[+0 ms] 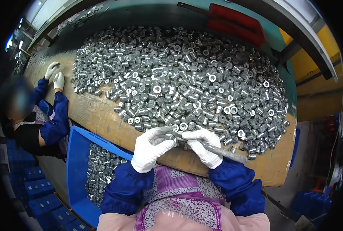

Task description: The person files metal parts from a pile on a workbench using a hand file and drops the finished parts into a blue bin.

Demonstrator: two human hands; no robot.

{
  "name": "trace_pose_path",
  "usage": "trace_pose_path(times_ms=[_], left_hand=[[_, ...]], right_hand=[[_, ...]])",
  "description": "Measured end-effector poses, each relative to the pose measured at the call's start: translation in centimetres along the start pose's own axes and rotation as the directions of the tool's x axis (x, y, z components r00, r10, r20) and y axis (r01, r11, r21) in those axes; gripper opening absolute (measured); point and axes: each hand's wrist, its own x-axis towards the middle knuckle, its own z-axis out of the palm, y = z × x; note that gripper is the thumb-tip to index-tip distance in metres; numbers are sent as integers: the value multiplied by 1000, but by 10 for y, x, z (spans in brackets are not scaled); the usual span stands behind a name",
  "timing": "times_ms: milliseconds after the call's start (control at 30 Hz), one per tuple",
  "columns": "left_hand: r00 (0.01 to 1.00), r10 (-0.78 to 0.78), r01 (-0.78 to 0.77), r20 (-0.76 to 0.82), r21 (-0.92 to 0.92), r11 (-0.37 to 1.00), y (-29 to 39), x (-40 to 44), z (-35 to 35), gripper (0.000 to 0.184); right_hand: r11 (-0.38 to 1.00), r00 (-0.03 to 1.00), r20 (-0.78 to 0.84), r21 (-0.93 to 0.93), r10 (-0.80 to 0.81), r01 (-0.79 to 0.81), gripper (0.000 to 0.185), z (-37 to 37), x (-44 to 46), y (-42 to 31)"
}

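In my gloved left hand (150,149) a small silvery metal fitting (170,137) is pinched between thumb and fingers. My gloved right hand (204,147) is closed around a hand tool with a long grey handle (230,154). The handle sticks out to the right past my wrist, while the tool's narrow tip points left and meets or nearly meets the fitting. What kind of blade it has, I cannot make out. Just beyond both hands spreads a large heap of similar metal fittings (179,90).
Cardboard (98,111) covers the table under the heap. A blue bin (77,154) of fittings stands at my left, below the table edge. Another person in white gloves (58,81) sits at the left. A red tray (235,23) lies at the back under a metal frame (294,34).
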Motion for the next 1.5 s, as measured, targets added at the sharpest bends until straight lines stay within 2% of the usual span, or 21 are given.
trace_pose_path(times_ms=[300,367,400,433,500,567,633,700,733,767,833,867,900,933,1100,1167,1200,1267,1300,1367,1500], left_hand=[[998,5,1,-63,83,997,1,-1,4,41],[999,13,-7,-51,111,994,-2,0,4,41],[999,20,-15,-36,138,990,-4,1,3,41],[999,20,-15,-37,140,990,-6,2,2,41],[998,-52,57,40,-138,989,-9,6,0,42],[992,-47,85,121,-336,938,-9,13,0,34],[994,-50,92,98,-488,868,0,14,1,25],[1000,-14,8,-17,-324,946,4,17,-13,26],[991,-47,23,-121,-197,980,7,19,-18,29],[979,32,-20,-201,61,998,12,21,-21,31],[931,193,-3,-311,521,853,21,26,-18,33],[867,437,-112,-237,764,636,16,32,-22,31],[769,633,-171,-90,925,339,13,37,-25,28],[725,689,-143,-25,972,187,12,39,-28,26],[775,631,-38,-37,994,106,15,45,-17,26],[847,523,144,-97,988,-50,22,44,-6,24],[847,524,141,-95,989,-50,25,44,-2,24],[897,428,217,-106,951,-219,31,46,4,23],[897,430,216,-105,952,-218,34,46,4,23],[951,308,109,6,929,-355,41,49,2,22],[982,162,-33,99,929,-368,56,61,-10,22]], right_hand=[[975,997,22,-213,-69,72,19,1,3,-1],[949,992,65,-292,-107,121,22,0,6,4],[924,977,109,-322,-181,207,23,-1,10,4],[948,986,105,-280,-126,151,22,-2,11,0],[979,997,73,-201,-33,48,22,-5,10,1],[992,991,-70,66,113,-109,23,-1,8,-1],[993,994,-62,86,85,-80,26,-2,8,-2],[996,994,-80,57,71,-67,26,-2,8,-2],[996,994,-85,60,66,-61,26,-2,8,-2],[996,995,-74,59,66,-62,26,-2,8,-2],[997,996,-66,54,57,-53,27,-2,8,-1],[997,996,-71,56,53,-49,27,-2,8,-1],[996,996,-72,63,61,-56,27,-1,8,-1],[996,995,-72,70,69,-64,27,0,8,-1],[995,993,-75,48,96,-93,26,-3,7,5],[998,997,-67,-56,37,-40,26,-3,7,8],[998,997,-68,-57,35,-39,26,-3,7,7],[993,997,-78,-117,-23,14,24,-1,7,4],[993,997,-78,-119,-24,15,24,0,7,5],[1000,997,-71,5,-1,1,21,0,7,6],[999,998,-53,-46,-23,21,20,2,7,3]])
